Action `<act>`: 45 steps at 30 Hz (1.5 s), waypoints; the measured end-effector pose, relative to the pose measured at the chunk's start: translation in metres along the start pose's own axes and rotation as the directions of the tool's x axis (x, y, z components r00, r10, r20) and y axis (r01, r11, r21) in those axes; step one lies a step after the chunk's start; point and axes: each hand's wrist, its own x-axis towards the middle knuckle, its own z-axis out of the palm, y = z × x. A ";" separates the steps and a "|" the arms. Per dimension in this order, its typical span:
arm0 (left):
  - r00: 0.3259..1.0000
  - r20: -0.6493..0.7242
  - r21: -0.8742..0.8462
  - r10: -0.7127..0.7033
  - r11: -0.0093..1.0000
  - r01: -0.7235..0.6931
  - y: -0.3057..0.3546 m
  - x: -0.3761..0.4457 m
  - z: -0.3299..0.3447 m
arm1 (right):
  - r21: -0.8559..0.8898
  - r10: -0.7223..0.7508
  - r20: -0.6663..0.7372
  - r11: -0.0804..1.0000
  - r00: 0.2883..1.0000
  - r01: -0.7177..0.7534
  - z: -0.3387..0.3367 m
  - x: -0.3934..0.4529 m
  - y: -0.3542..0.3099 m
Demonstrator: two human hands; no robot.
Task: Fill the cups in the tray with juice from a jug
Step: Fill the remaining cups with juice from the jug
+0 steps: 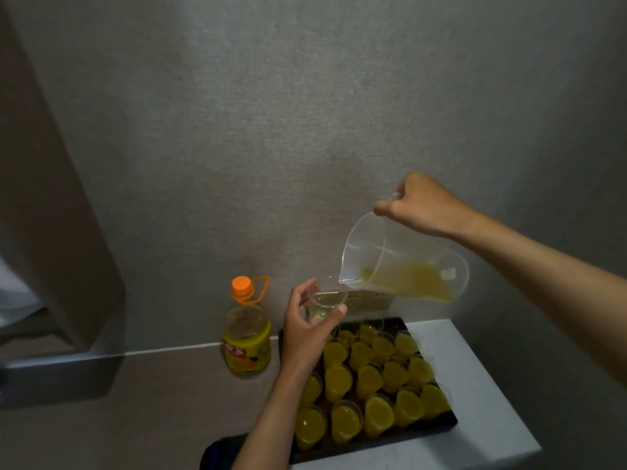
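Home room corner: textured wall (271,130), wall socket (369,298), juice bottle (246,337) on floor.

A dim room corner with a grey wall

The textured grey wall (271,130) carries a socket plate (371,299); a brown panel (51,198) stands at left, and a white table (481,385) is near the wall.

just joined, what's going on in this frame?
A person is filling cups with juice. The right hand grips the handle of a clear jug, tipped so its spout sits over a clear cup that the left hand holds up above the tray. That cup looks nearly empty. The cups standing in the tray that can be seen already hold yellow juice. A juice bottle with an orange cap stands left of the tray.
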 end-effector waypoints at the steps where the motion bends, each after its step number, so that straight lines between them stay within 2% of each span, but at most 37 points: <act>1: 1.000 0.003 0.004 -0.002 1.000 0.002 0.000 0.000 -0.001 | -0.006 -0.005 0.003 1.000 1.000 0.005 0.001 0.000 -0.001; 6: 1.000 0.007 0.007 -0.013 1.000 0.013 -0.002 -0.003 -0.003 | -0.020 -0.040 0.043 0.999 0.998 0.041 0.004 -0.003 -0.007; 31: 0.998 -0.039 0.024 -0.055 0.998 0.056 -0.013 -0.006 -0.021 | -0.055 -0.065 0.046 0.996 0.997 0.067 0.001 0.006 -0.038; 45: 0.999 -0.038 0.032 -0.031 0.999 0.032 -0.011 -0.003 -0.028 | -0.092 -0.084 0.045 0.992 0.995 0.088 -0.001 0.008 -0.051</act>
